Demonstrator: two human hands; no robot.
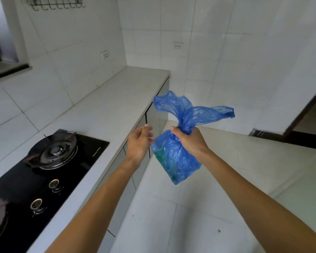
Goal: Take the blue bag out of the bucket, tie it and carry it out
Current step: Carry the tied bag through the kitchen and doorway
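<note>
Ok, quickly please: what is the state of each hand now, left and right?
Left hand: open, fingers loosely curled, holding nothing, beside the bag.
Right hand: closed around the gathered neck of the thin blue plastic bag, holding it in the air.

A white tiled countertop [117, 99] ran along the wall to a corner. Set into it was a black glass gas hob [44, 172], the landmark here. One burner [54, 152] with its pan support sat at the hob's far end, and two round knobs [54, 183] lay on the glass nearer the counter's front edge. Beyond the hob the countertop lay bare to the corner. Beside the counter, past its front edge, spread a pale tiled floor [171, 216] with a few dark specks.
</note>
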